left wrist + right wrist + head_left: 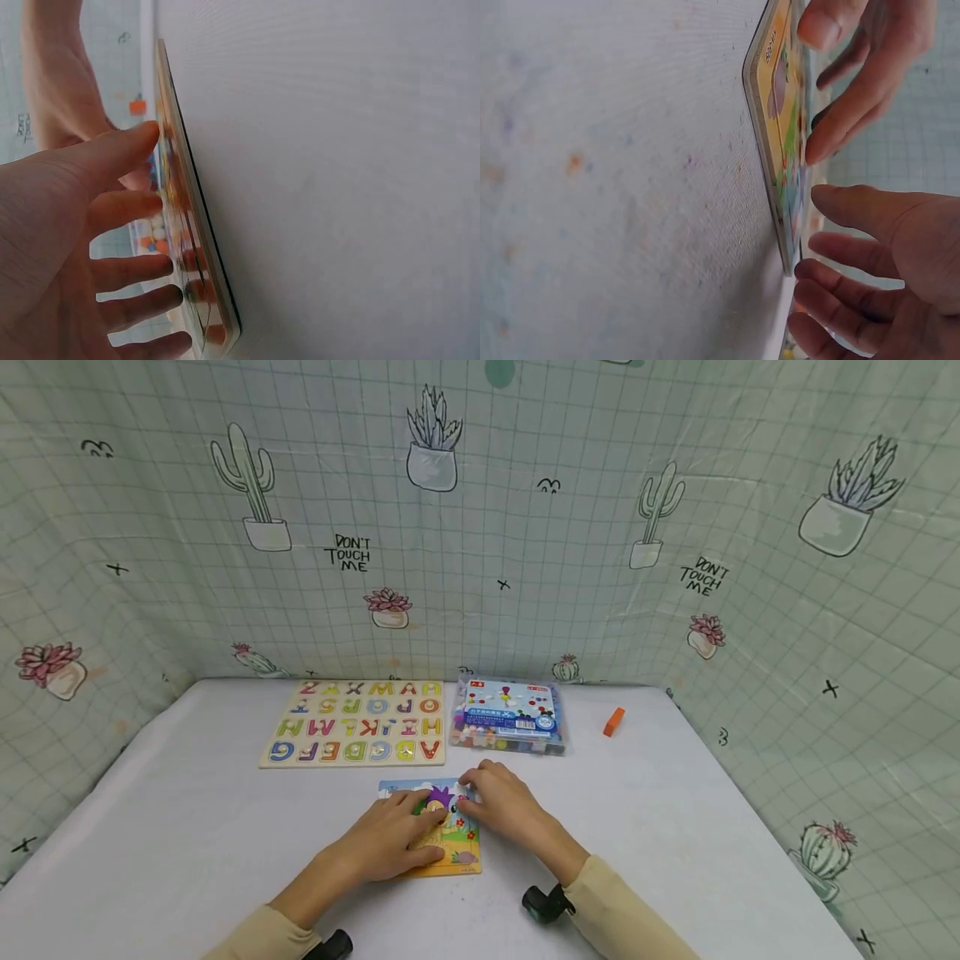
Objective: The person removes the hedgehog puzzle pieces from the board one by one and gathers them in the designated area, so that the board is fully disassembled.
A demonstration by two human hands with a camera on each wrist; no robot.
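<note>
A small picture jigsaw puzzle point(459, 852) lies flat on the white table, showing a purple-topped figure, red flowers and an orange border. My left hand point(390, 835) spreads over its left half, hiding that part. In the left wrist view, the fingertips point(142, 135) of this hand are down at the puzzle's face, thumb and fingers apart. At the upper right corner is my right hand point(504, 802), its fingers lightly bent over the edge. Seen from the right wrist, its fingertips point(826, 196) are close to the puzzle's surface, with a gap between thumb and fingers.
Behind the puzzle lies a wooden alphabet board point(352, 724) with coloured letters. Beside it stands a clear plastic box point(507, 716) of colourful parts with a printed label. A small orange block point(613, 722) lies at the back right. Patterned cloth point(480, 568) hangs behind the table.
</note>
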